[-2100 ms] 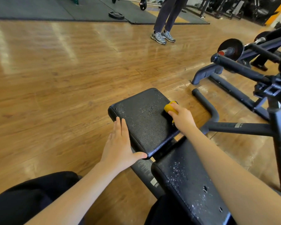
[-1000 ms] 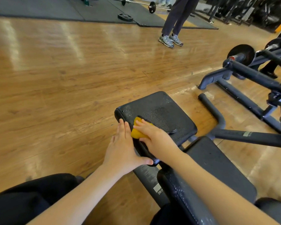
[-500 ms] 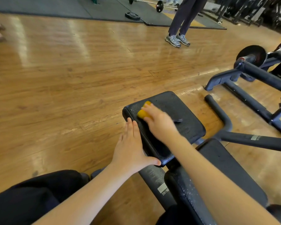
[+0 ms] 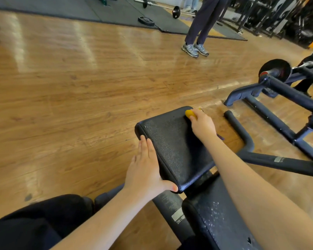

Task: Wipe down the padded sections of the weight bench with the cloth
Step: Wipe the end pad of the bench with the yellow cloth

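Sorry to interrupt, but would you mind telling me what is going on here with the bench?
A person is wiping a weight bench. The right hand presses a yellow cloth on the far right corner of the seat pad. The left hand lies flat along the pad's left edge, thumb at its near corner, steadying it. The nearer back pad shows white specks. Another person stands farther off on the floor.
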`<state>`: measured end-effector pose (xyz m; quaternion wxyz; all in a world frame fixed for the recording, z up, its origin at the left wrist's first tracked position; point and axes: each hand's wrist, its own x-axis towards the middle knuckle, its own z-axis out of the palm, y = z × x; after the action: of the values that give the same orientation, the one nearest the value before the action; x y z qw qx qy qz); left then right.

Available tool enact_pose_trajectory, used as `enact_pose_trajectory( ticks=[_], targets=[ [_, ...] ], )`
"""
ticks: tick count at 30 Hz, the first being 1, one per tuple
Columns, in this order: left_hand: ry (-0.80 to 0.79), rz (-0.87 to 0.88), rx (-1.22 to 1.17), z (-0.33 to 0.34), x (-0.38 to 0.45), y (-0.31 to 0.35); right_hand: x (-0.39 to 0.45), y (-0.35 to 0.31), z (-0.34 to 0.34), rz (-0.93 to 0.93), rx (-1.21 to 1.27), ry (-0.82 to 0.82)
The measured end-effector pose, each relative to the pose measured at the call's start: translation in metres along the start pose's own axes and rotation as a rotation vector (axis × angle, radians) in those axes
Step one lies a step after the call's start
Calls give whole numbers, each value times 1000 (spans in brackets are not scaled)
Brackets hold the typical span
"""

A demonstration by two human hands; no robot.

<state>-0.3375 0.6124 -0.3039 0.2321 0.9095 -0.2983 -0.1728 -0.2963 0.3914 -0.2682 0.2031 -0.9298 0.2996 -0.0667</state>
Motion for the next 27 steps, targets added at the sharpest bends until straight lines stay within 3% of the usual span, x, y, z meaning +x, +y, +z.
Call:
enact_pose_trajectory(
  ticks=[3,8,10,12,14,17,20,23,27],
  targets=[
    [0,4,3,0,-1,-1,-15,-25,16,-120,10,-61],
    [-2,-24,-10,0,-1,-1,-77,-49,31,-552,23,-272],
    [5,-35,-6,0,-2,0,-76,-44,20,-512,148,-297],
    [14,-37,18,1,-3,0,-51,-34,7,-332,238,-146],
    [11,-36,31,2,-3,-1,-17,-21,-1,-177,138,11],
    [11,-31,30,3,-4,0,9,-12,-1,-35,31,-1],
    [10,-31,22,3,-3,-1,9,-36,18,-144,-16,-39],
    [13,-39,14,4,-4,-2,-18,-69,36,-372,13,-198],
    [32,-75,-22,5,-8,-2,-56,-67,35,-551,127,-279]
  ],
)
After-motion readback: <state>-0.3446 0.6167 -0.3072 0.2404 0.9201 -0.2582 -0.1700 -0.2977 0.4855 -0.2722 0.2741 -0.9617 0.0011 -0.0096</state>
